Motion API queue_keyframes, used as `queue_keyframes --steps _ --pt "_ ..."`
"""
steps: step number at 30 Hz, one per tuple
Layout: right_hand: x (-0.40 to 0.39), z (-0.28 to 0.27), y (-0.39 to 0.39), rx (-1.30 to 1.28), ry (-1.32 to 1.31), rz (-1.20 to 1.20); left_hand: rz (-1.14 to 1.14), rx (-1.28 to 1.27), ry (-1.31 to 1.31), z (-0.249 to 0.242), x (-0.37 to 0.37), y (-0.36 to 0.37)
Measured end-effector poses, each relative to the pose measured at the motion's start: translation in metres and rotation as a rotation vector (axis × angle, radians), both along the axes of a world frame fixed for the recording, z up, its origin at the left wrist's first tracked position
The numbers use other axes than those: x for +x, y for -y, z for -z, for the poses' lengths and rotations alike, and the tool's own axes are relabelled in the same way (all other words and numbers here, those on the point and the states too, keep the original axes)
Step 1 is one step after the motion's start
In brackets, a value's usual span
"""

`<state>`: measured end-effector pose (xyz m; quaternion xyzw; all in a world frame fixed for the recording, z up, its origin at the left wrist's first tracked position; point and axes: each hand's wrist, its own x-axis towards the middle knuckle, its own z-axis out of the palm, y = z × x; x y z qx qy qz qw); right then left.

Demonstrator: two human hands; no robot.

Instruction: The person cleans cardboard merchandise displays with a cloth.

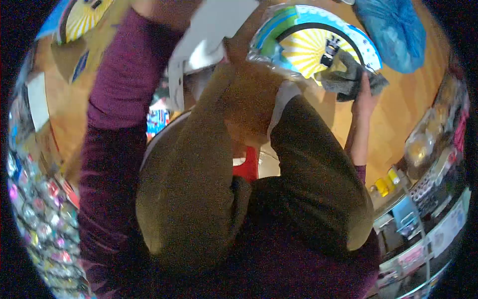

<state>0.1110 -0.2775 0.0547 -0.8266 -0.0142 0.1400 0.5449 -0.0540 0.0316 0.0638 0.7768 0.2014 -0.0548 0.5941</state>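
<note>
My right hand (366, 97) is closed on a crumpled grey cloth (351, 74). The cloth lies over the lower right part of a fan-shaped printed piece (308, 47) with yellow and white rays, a blue and green border and a small black figure. Clear plastic shows along its left edge. My left arm (119, 74), in a purple sleeve, reaches up past the top edge, so the left hand is out of sight.
A blue plastic bag (393, 35) lies at upper right. Another rayed fan-shaped piece (84, 20) is at upper left. Wrapped items (47, 214) crowd the left side. A rack with goods (408, 219) and yellow items (386, 184) stand at right. My bent legs (194, 174) fill the middle.
</note>
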Motion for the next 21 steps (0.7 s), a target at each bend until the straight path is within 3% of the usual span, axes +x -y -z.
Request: queue_keyframes --steps 2,4,7,9,16,19,21 --pt "-0.004 -0.002 -0.005 0.107 0.077 0.039 0.082 -0.030 0.041 0.002 0.028 0.001" --pt "-0.006 -0.010 -0.004 0.036 0.019 0.082 0.157 -0.060 0.079 0.004 0.056 0.007" --pt "0.001 -0.001 0.006 0.146 0.017 0.149 0.236 0.111 -0.063 0.047 0.058 0.029" --pt "0.007 0.001 0.010 0.173 0.005 0.196 0.162 0.303 -0.238 0.051 0.057 0.039" --pt "0.009 -0.016 0.009 0.326 0.050 0.337 0.171 0.340 -0.228 0.095 0.060 0.048" --pt "0.011 0.002 0.015 0.153 0.182 0.230 0.141 0.372 -0.187 0.088 0.061 0.056" --pt "-0.005 -0.004 -0.005 -0.100 0.081 -0.036 0.151 -0.002 -0.447 0.064 0.064 0.062"
